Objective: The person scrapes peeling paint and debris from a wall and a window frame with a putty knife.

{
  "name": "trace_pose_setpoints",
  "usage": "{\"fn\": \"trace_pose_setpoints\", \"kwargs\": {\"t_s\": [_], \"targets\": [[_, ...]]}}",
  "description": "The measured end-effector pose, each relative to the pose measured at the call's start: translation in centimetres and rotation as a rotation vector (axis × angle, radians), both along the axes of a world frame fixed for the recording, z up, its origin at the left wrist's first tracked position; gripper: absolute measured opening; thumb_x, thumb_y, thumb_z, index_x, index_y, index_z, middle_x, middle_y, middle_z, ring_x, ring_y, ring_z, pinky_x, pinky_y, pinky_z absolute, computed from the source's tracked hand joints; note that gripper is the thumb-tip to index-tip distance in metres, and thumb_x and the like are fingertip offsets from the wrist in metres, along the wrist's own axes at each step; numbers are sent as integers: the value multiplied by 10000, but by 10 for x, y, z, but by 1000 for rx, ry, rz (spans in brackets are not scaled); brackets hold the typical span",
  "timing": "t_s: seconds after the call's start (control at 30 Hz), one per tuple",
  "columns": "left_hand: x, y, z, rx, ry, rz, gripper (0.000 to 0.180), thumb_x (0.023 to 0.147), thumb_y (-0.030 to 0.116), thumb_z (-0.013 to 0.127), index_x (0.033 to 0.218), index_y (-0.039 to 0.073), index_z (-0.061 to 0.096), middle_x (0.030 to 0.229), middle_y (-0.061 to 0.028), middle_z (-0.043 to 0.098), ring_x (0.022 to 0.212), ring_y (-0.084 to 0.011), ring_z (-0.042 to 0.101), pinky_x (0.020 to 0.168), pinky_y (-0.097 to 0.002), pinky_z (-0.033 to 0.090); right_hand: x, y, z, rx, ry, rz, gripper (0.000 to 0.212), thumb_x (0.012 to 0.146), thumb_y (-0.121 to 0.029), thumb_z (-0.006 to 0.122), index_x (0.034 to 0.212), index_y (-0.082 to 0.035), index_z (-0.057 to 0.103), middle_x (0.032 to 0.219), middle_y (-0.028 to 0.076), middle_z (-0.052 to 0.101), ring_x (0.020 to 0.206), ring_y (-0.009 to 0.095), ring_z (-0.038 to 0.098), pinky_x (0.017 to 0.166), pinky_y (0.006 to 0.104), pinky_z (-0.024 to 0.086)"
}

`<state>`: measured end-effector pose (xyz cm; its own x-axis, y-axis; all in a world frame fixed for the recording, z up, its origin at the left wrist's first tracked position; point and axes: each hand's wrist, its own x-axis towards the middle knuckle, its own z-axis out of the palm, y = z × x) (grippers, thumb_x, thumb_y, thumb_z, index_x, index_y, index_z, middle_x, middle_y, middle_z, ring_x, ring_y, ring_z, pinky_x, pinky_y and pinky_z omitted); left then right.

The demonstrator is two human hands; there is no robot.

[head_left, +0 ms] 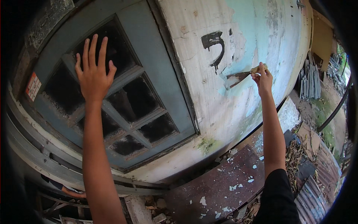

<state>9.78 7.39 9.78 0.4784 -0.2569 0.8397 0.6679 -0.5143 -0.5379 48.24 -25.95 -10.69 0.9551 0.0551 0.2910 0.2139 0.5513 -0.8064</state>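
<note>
My right hand grips the short handle of a paint scraper. Its wide, rust-brown blade points left and lies against the wall, where pale blue paint is peeling beside bare whitish patches. A loose paint flake hangs at the blade's edge. Black painted strokes mark the wall up and left of the blade. On the left, my left hand is open with fingers spread over a grey-blue framed window or door with dark, dirty panes; whether the palm touches it I cannot tell.
Below the wall lies a brown board strewn with paint chips. Rubble, dry leaves and corrugated sheets cover the ground at right, near stacked grey slats. At lower left, another person's hand shows beyond a metal rail.
</note>
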Motion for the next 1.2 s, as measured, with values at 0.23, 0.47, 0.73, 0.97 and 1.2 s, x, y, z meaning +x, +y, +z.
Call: {"fn": "trace_pose_setpoints", "kwargs": {"t_s": [0.23, 0.47, 0.73, 0.97, 1.2], "targets": [[0, 1, 0, -13, -2, -11, 652, 890, 252, 545, 1501, 319, 326, 1567, 41, 292, 1434, -194, 302, 1136, -503, 281, -46, 29, 10, -171, -123, 137, 381, 943, -337, 640, 1029, 29, 580, 818, 121, 643, 597, 172, 655, 536, 263, 539], [1, 0, 1, 12, -11, 6, 668, 856, 281, 564, 1490, 311, 356, 1554, 37, 321, 1419, -187, 329, 1119, -497, 302, -100, 47, -33, -356, -306, 388, 265, 973, -246, 605, 985, 16, 569, 827, 84, 622, 605, 139, 627, 549, 260, 525], [0, 2, -1, -4, 0, -12, 635, 906, 262, 528, 1503, 315, 321, 1568, 39, 289, 1437, -195, 294, 1138, -508, 273, -129, 15, -96, -640, -266, 457, 206, 965, -173, 616, 1015, 15, 548, 763, 67, 630, 636, 108, 628, 579, 259, 513], [0, 4, 0, 26, -9, -8, 668, 860, 285, 568, 1491, 311, 353, 1549, 36, 331, 1415, -187, 335, 1117, -502, 304, -147, -8, -56, -875, -605, 90, 249, 916, -123, 659, 1110, -37, 528, 910, 117, 644, 697, 213, 670, 619, 320, 522], [1, -1, 1, 29, -4, 3, 654, 881, 277, 558, 1496, 314, 338, 1561, 38, 305, 1428, -179, 313, 1125, -490, 294, -211, 28, -9, -904, -1426, -137, 356, 791, -133, 641, 1135, -113, 552, 1051, 48, 587, 876, 216, 616, 615, 325, 558]]}}
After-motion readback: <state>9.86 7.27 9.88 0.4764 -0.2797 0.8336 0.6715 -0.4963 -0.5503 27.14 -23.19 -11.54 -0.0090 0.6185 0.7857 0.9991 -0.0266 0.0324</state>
